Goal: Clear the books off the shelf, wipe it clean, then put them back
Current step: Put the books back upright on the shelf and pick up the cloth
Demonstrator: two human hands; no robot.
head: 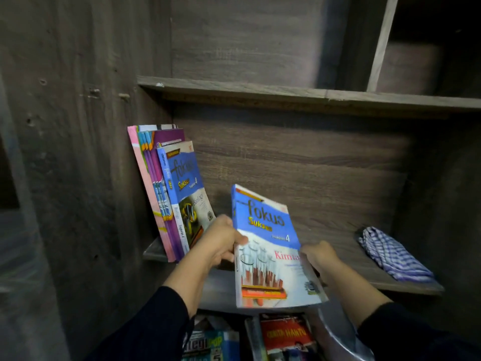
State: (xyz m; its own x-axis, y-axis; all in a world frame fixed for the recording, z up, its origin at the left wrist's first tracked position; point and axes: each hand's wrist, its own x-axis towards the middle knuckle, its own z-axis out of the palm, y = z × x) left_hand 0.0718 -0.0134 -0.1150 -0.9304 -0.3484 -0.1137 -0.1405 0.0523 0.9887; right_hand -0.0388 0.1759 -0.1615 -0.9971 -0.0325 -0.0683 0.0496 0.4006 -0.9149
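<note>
Now: left hand [223, 239], right hand [318, 255] grip Kimia book [270, 246] | shelf [338, 246]: leaning books [169, 194], cloth [390, 256]

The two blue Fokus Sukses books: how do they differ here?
The blue Fokus Sukses Kimia book is gripped by both hands, left hand and right hand, at the shelf's front edge; the blue Fokus Sukses Biology book leans untouched against the other books at the shelf's left end. Kimia's cover shows test tubes. Both read Tingkatan 4.
</note>
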